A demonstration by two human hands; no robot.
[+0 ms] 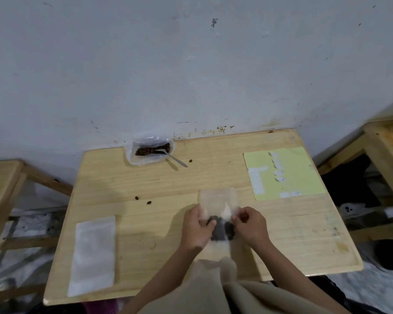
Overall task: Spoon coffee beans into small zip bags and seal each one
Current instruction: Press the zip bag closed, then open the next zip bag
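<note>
A small clear zip bag (pixel 218 200) with dark coffee beans in its lower part lies in front of me on the wooden table (pixel 145 234). My left hand (pixel 196 227) grips its left edge and my right hand (pixel 251 225) pinches its right edge. A large open plastic bag of coffee beans (pixel 151 151) sits at the table's far edge against the wall. A metal spoon (pixel 174 158) rests in it, handle pointing right. A stack of empty zip bags (pixel 93 254) lies at the near left.
A yellow sheet (pixel 284 173) with white labels lies at the far right of the table. Three loose beans (pixel 148 202) lie scattered on the tabletop. Wooden furniture stands on the left (pixel 2 189) and right (pixel 386 143). Beige cloth (pixel 225 288) covers my lap.
</note>
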